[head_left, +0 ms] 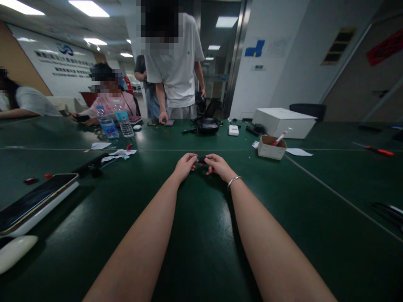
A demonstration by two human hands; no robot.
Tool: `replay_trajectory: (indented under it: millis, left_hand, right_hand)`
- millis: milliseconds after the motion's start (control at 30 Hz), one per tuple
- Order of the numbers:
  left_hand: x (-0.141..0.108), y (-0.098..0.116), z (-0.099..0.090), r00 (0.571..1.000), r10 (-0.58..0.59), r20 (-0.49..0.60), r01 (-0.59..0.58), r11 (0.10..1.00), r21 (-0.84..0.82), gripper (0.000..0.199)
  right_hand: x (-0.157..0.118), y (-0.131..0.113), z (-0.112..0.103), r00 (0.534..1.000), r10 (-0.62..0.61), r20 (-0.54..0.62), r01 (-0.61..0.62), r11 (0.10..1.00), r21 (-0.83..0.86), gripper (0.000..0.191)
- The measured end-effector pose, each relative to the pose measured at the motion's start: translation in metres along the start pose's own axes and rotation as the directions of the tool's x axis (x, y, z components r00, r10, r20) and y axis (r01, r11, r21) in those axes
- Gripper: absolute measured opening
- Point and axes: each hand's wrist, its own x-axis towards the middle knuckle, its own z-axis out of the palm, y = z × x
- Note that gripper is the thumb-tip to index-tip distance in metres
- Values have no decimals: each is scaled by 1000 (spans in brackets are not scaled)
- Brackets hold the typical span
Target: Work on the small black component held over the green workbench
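Table (201, 251) smooth, glossy; bracelet (231, 182) shiny metal; bottles (108, 128) clear plastic; phone screen (37, 197) glossy; small box (271, 152) matt cardboard.

So the person's got bare hands, a left hand (185, 166) and a right hand (220, 166), and what's worn is a silver bracelet (232, 181) around the right wrist. Pretty slim thing, more of a rigid bangle look than a chain, rounded, with a bit of metallic shine to it. If there's engraving or a clasp on there, it's too small to make out tbh. The left forearm (143, 235) and right forearm (270, 235) are both bare, narrow at the far end by the wrists and way wider toward the near edge.
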Motion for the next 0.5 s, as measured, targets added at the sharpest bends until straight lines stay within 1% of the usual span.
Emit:
replay_trajectory:
  millis: [100,367,500]
  left_hand:
    - [-1,1,1,1000,0,27,0,1000,11,21]
    - [-1,1,2,1000,29,-11,-29,999,38,20]
    - [-2,2,1,1000,8,-12,-8,999,35,23]
  right_hand:
    - [0,1,0,1000,-8,-3,8,1000,-2,6]
    - [1,0,1,1000,2,-5,-2,1000,-22,6]
    - [2,0,1,1000,5,-3,-5,1000,-17,6]
